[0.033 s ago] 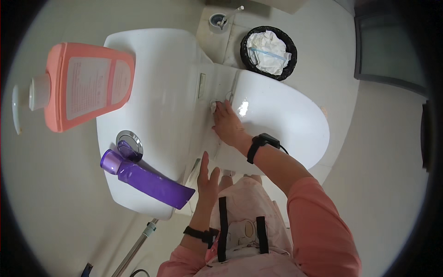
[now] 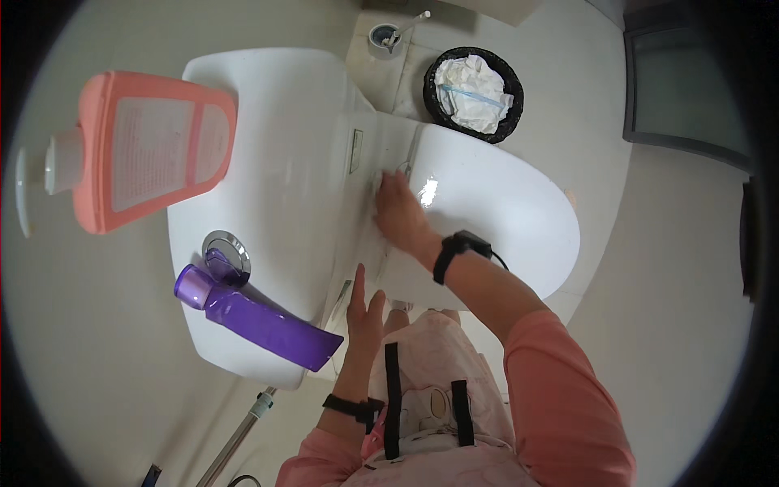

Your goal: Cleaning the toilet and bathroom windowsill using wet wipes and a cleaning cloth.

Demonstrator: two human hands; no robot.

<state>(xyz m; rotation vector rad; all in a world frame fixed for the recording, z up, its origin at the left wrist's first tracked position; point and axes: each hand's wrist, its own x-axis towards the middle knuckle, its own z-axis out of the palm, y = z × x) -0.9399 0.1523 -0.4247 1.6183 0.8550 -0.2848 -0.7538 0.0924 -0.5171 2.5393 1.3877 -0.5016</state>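
Observation:
My right hand (image 2: 401, 213) bends over the ledge behind the closed white toilet lid (image 2: 503, 203), fingers pressed round a small crumpled white wipe (image 2: 379, 180) near a hinge; the hand mostly covers it. My left hand (image 2: 365, 321) hovers beside the tank's near edge, thumb and fingers apart and holding nothing. On the white tank top (image 2: 284, 146) stand a pink pump bottle (image 2: 154, 150), at the far left, and a purple bottle (image 2: 272, 329), nearer to me. A round chrome flush button (image 2: 227, 256) sits beside the purple bottle.
A black-lined bin (image 2: 432, 97) holding crumpled white paper stands beyond the toilet. Next to it is a toilet brush in a holder (image 2: 383, 40). A metal pole (image 2: 235, 438) leans by the tank at lower left. A dark-framed glass panel (image 2: 690, 81) is at upper right.
My right hand has shifted slightly over the ledge, its fingers curling more and covering more of the white wipe. My left hand has barely moved.

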